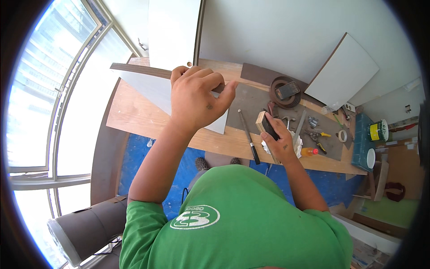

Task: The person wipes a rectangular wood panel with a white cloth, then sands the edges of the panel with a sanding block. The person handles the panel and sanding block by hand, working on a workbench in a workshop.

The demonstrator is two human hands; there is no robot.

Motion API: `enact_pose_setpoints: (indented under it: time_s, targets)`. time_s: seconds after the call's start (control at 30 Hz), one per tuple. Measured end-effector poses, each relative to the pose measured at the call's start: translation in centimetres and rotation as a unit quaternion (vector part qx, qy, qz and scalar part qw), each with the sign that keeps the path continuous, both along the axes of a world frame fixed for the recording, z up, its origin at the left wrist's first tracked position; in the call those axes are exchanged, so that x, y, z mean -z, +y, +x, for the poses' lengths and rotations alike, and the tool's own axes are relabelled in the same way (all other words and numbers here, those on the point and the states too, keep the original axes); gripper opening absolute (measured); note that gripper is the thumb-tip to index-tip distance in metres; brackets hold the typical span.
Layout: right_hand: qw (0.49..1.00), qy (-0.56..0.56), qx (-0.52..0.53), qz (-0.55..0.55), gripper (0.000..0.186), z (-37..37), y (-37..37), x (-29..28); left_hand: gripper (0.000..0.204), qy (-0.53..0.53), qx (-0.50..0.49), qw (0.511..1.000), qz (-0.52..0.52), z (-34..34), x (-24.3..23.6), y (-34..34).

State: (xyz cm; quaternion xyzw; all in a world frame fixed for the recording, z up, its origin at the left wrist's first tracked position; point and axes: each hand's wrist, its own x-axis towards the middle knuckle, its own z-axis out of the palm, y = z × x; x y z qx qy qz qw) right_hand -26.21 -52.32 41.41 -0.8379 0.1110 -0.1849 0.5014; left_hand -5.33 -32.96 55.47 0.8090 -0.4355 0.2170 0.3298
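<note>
A board with a white face (154,92) and a brown top edge stands on its side across the wooden bench (188,134). My left hand (199,96) is over its brown edge, fingers curled around it and thumb stuck out to the right. In my right hand (281,143) is a block, black on one side and bare wood on the other, that looks like a sanding block (262,121). It is held above the bench, right of the board. Between the two hands lies a long file-like tool (246,132) with a black handle.
To the right lie a hammer (289,120), a metal ruler (300,125), pliers (319,134), a tape roll (342,136) and a red-capped bottle (309,152). Behind them, a phone (286,91) rests on coiled brown edging (274,92). White panels (342,71) lean on the wall.
</note>
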Motion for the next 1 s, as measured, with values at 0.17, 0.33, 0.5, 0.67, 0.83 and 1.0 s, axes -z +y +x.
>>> enact_pose_setpoints:
  time_s: [0.17,0.33,0.5,0.67,0.83,1.0]
  targets:
    - [0.999,-0.001,-0.017,0.031,0.060,0.8,0.1,-0.4,0.029,-0.007,-0.020,0.998,0.055,-0.8,-0.4,-0.1]
    - [0.998,0.002,-0.029,0.050,0.062,1.2,-0.1,-0.3,0.030,-0.063,-0.028,0.997,0.041,-1.2,0.6,-0.9]
    - [1.000,-0.016,-0.022,-0.005,0.061,1.1,-0.2,0.5,0.031,-0.096,-0.043,0.994,0.013,-1.1,1.5,-1.3]
    - [1.000,-0.025,-0.012,0.013,0.061,0.7,0.0,0.6,0.034,-0.076,-0.040,0.996,-0.030,-0.5,1.8,-1.6]
    - [0.999,-0.031,-0.002,0.021,0.062,0.5,0.0,0.6,0.032,-0.059,-0.036,0.998,-0.010,-0.4,2.0,-1.2]
    - [0.999,-0.009,-0.015,0.044,0.062,0.0,-0.1,0.7,0.025,-0.087,-0.008,0.996,0.006,-0.6,1.6,-1.1]
